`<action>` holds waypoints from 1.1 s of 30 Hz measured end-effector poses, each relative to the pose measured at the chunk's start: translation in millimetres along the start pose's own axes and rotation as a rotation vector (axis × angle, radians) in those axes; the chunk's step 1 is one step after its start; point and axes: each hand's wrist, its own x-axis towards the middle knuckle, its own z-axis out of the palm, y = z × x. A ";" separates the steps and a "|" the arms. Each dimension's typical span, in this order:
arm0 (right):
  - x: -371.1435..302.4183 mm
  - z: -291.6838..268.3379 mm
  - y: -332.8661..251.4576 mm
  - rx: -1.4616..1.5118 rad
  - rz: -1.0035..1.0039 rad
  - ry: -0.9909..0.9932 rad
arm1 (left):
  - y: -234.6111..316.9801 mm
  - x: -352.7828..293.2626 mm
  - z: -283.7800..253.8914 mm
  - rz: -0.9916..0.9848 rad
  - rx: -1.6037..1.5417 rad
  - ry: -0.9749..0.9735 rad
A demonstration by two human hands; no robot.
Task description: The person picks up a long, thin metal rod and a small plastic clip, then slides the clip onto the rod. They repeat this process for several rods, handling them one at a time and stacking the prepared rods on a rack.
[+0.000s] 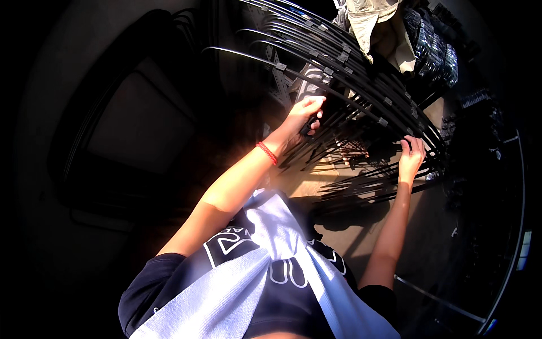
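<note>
Many long, thin, curved black strips (361, 93) fan out ahead of me, bending from the upper left to the right. Small pale tags (383, 121) sit along them. My left hand (306, 116) is closed in a fist beside the strips. Something dark shows below its fingers, but its kind is hidden. At the right end of the bundle, my right hand (412, 153) has its fingers curled and pinched at a black strip. Its exact hold is partly lost in shadow. One strip (243, 53) arches out farther left than those near it.
Beige cloth (377, 22) hangs at the top, next to shiny wrapped bundles (432, 45). More dark strips (361, 192) lie lower down, over the sunlit floor. A pale curved rail (520, 192) runs along the right. Large dark coils (101, 96) stand in shadow at left.
</note>
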 end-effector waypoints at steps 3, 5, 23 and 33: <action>-1.7 -7.0 4.0 0.033 0.002 0.030 | 19.5 -7.3 -0.3 0.072 -0.001 0.048; -5.0 -3.9 12.7 0.022 0.070 0.033 | 31.4 -12.0 0.1 0.095 0.012 0.048; -16.1 57.2 -286.4 0.659 -0.328 -0.428 | 45.5 -67.7 -70.4 -0.070 -0.494 -0.046; -40.6 115.6 -428.6 1.036 -0.639 -0.910 | 84.1 -202.1 -158.6 0.113 -0.454 0.498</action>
